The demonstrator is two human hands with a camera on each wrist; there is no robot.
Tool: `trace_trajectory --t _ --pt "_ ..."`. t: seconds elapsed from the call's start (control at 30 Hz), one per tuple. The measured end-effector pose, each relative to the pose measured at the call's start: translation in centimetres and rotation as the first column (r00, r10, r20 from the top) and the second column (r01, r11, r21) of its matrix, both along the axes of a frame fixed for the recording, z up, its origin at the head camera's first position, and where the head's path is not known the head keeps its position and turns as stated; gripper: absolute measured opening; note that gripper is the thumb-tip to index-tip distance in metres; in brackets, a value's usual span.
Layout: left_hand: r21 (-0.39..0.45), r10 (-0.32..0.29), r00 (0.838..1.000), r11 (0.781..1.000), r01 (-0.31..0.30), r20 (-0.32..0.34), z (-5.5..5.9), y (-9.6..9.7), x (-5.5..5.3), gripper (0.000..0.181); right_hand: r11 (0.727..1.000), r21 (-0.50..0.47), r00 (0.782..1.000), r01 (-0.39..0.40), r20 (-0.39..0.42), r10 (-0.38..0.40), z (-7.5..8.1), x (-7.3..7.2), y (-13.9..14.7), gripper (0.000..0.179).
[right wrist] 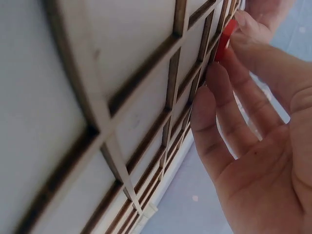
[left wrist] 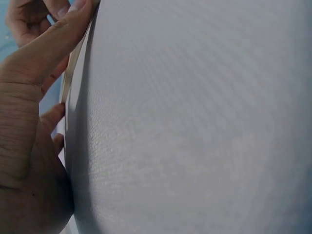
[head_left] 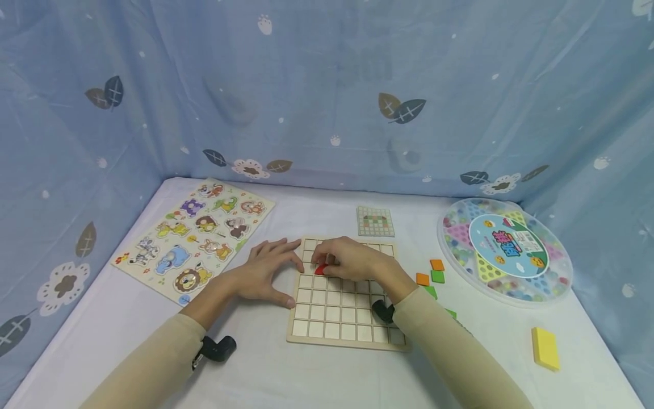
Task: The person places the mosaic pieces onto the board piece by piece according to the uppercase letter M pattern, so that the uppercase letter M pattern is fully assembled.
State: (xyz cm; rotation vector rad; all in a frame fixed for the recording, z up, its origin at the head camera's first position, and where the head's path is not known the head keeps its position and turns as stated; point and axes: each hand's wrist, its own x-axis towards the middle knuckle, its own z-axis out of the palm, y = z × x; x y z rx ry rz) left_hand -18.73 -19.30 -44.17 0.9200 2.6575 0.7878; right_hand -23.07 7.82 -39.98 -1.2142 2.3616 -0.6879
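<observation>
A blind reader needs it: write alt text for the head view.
A person's right grip pinches a red piece at a wooden grid board, while the left grip touches its left edge. On the white table lie an animal picture board at left, a small card behind, and orange tiles, green tiles, a round clear box and a yellow block at right.

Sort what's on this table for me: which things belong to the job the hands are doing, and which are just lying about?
In the job, it seems:
- wooden grid board
- red tile, pinched in the right hand
- orange tiles and green tiles
- grid pattern card, probably

Just lying about, apparently:
- animal puzzle board
- round clear-rimmed case
- yellow block
</observation>
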Motion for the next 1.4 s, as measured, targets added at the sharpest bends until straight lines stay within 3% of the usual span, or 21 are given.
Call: trace_trajectory --t 0.23,0.4,0.83,1.4 --pt "0.001 0.037 0.999 0.999 -0.037 -0.001 0.0 -0.4 0.2 0.064 1.000 0.001 0.999 -0.022 -0.024 0.022 0.1 -0.1 -0.8 0.019" --pt "0.016 0.016 1.000 1.000 -0.016 0.009 -0.1 0.2 0.0 0.065 0.999 0.035 0.999 0.031 -0.040 -0.029 0.2 0.0 -0.4 0.018" --pt "0.010 0.011 1.000 1.000 -0.012 0.015 -0.2 0.2 -0.3 0.065 0.999 0.038 0.999 0.034 -0.016 -0.033 0.9 0.1 0.5 0.021" --pt "-0.019 -0.009 0.996 1.000 0.011 0.086 0.5 0.2 -0.1 0.081 0.998 -0.032 0.996 0.053 -0.068 -0.055 2.0 1.5 5.4 0.022"
